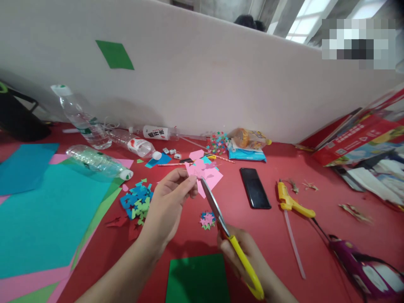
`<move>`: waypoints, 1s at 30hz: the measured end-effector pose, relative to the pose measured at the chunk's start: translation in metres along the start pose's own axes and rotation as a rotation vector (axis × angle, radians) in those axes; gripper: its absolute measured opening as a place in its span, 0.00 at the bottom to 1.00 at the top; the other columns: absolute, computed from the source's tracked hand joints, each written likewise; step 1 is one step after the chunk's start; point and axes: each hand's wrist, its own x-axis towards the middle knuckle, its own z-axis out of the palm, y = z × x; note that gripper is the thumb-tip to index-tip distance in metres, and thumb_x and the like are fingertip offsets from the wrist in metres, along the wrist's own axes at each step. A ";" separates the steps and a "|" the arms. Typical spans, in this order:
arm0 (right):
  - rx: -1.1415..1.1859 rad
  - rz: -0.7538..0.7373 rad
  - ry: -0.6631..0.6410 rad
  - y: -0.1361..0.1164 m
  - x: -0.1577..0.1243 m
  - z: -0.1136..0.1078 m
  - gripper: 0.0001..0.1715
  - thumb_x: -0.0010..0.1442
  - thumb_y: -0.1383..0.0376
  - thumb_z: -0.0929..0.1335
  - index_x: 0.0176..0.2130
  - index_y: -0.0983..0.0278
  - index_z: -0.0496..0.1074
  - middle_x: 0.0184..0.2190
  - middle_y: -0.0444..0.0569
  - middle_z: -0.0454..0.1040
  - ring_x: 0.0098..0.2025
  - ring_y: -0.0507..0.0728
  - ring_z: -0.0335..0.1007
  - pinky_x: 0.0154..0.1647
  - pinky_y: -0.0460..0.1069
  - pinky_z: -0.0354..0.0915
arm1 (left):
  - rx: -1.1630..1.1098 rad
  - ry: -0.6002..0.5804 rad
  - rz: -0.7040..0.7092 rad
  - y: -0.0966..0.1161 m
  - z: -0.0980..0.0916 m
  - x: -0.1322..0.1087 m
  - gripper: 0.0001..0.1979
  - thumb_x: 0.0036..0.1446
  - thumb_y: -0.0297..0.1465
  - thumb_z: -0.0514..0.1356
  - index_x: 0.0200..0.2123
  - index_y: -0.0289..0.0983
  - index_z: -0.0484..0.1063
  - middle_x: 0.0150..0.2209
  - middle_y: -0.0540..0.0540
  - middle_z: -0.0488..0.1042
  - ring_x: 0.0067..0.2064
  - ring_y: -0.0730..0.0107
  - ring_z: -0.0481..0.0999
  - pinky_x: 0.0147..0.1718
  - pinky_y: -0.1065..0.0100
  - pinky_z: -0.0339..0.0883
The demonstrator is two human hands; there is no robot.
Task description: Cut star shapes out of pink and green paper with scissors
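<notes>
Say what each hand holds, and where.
Left hand: pink paper, pinched at its near edge between thumb and fingers. Right hand: scissors, by the yellow handles.

Bright windows beyond 1 pale partition, red tabletop below.

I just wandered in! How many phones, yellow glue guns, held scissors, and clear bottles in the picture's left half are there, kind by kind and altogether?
Phones: 1
Yellow glue guns: 1
Held scissors: 1
Clear bottles in the left half: 4
Total: 7
</notes>
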 end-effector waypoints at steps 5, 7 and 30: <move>-0.018 -0.043 -0.071 -0.005 0.003 -0.003 0.33 0.62 0.36 0.61 0.28 0.61 0.57 0.18 0.35 0.49 0.18 0.47 0.42 0.17 0.44 0.40 | 0.084 0.010 0.037 0.001 -0.001 -0.002 0.07 0.57 0.28 0.63 0.26 0.38 0.73 0.23 0.53 0.70 0.27 0.77 0.66 0.29 0.74 0.61; -0.036 -0.049 -0.100 -0.007 0.003 -0.005 0.33 0.62 0.35 0.60 0.29 0.60 0.58 0.18 0.35 0.49 0.18 0.47 0.42 0.17 0.44 0.41 | 0.135 0.017 0.056 0.000 -0.002 -0.002 0.08 0.58 0.28 0.62 0.26 0.38 0.72 0.23 0.54 0.69 0.27 0.77 0.66 0.29 0.73 0.61; -0.042 0.067 -0.047 -0.006 -0.003 -0.002 0.35 0.59 0.32 0.59 0.28 0.60 0.56 0.17 0.35 0.51 0.17 0.47 0.44 0.16 0.45 0.42 | 0.168 0.012 0.021 -0.002 -0.001 0.001 0.10 0.57 0.28 0.61 0.23 0.38 0.69 0.21 0.55 0.68 0.25 0.78 0.65 0.26 0.74 0.59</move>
